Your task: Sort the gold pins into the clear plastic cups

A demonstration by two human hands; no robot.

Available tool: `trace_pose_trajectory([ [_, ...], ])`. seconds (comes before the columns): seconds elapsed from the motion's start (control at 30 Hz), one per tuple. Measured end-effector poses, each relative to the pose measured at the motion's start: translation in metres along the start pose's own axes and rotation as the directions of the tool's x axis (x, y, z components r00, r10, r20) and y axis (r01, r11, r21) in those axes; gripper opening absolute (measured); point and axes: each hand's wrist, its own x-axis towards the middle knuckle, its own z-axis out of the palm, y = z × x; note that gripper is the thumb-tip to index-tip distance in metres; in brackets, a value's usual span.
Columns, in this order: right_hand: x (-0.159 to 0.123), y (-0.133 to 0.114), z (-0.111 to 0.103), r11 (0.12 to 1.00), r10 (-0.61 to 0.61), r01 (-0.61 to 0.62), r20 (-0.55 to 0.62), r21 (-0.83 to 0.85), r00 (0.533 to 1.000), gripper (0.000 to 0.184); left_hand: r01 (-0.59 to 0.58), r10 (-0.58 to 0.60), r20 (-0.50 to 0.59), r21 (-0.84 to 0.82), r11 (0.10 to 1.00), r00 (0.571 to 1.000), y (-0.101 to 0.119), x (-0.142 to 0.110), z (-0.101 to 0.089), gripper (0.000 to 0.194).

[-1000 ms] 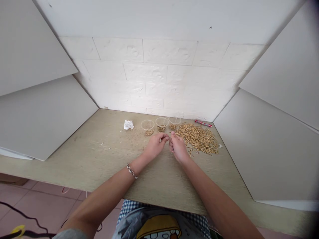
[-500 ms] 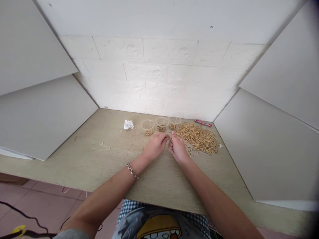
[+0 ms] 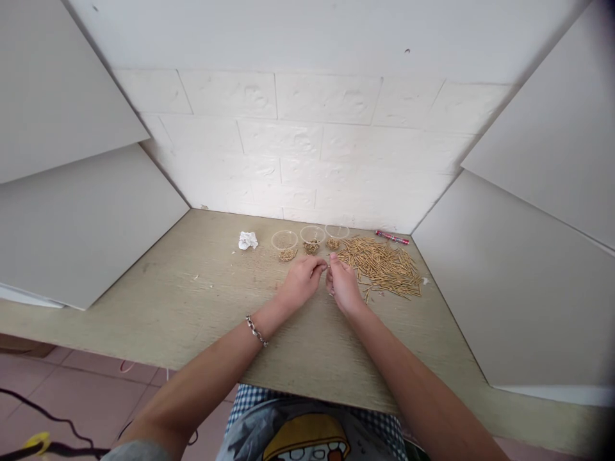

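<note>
Left hand point(image 3: 302, 280) and right hand point(image 3: 343, 283) curl close together (whether grasping anything, I cannot tell); pins point(image 3: 384, 266) lie right of the fingers, cups point(image 3: 312, 235) beyond.

pins point(image 3: 384, 267): gold | stick point(image 3: 392, 237): mostly red | cloth point(image 3: 244, 404): blue-white check | bracelet point(image 3: 256, 331): silver | floor point(image 3: 96, 392): pinkish

One head-worn camera looked forward and down.
From above the person's shirt point(image 3: 307, 442), it faced across the tabletop point(image 3: 202, 333) to the white wall point(image 3: 298, 141), with the left hand point(image 3: 302, 280) and right hand point(image 3: 343, 283) at middle distance and panels point(image 3: 91, 224) near both side edges.
</note>
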Motion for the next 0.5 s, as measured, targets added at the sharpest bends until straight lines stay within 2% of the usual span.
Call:
trace_pose_trajectory([
  [0.17,0.0015,0.0010,-0.0012,1.000,-0.011,0.011,0.007,-0.016,1.000,0.046,0.175,-0.173,0.028,-0.195,0.965,0.985,-0.0005,0.0025,0.0031,0.014],
  [0.33,0.0023,0.0023,-0.0032,0.996,-0.064,0.063,-0.015,-0.065,0.998,0.045,0.351,-0.301,0.181,-0.521,0.778,0.936,-0.0025,0.0068,0.0061,0.015],
  [0.4,0.0024,0.0023,-0.0036,0.994,-0.076,0.074,-0.021,-0.082,0.997,0.045,0.378,-0.314,0.212,-0.569,0.730,0.926,-0.0028,0.0076,0.0064,0.015],
  [0.5,0.0018,0.0013,-0.0034,0.996,-0.050,0.050,-0.009,-0.067,0.999,0.045,0.350,-0.294,0.192,-0.586,0.731,0.936,-0.0038,0.0072,0.0067,0.016],
])
